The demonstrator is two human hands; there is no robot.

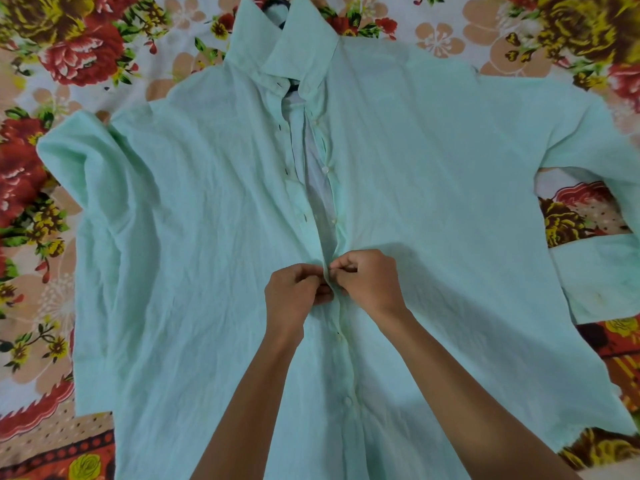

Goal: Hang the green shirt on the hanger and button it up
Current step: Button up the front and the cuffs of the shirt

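A pale green shirt [194, 216] lies flat, front up, collar at the far end. A dark hanger [291, 85] sits inside it; only a bit shows at the neck opening and its hook above the collar. The placket is closed below my hands and gapes open above them, with white buttons on the right edge and dark buttonholes on the left. My left hand [294, 292] pinches the left placket edge at mid-chest. My right hand [369, 282] pinches the right edge against it. The button between my fingers is hidden.
The shirt rests on a floral bedsheet [69, 53] with red and yellow flowers. The left sleeve [83, 168] is folded inward; the right sleeve [602, 188] bends back down at the frame's right edge.
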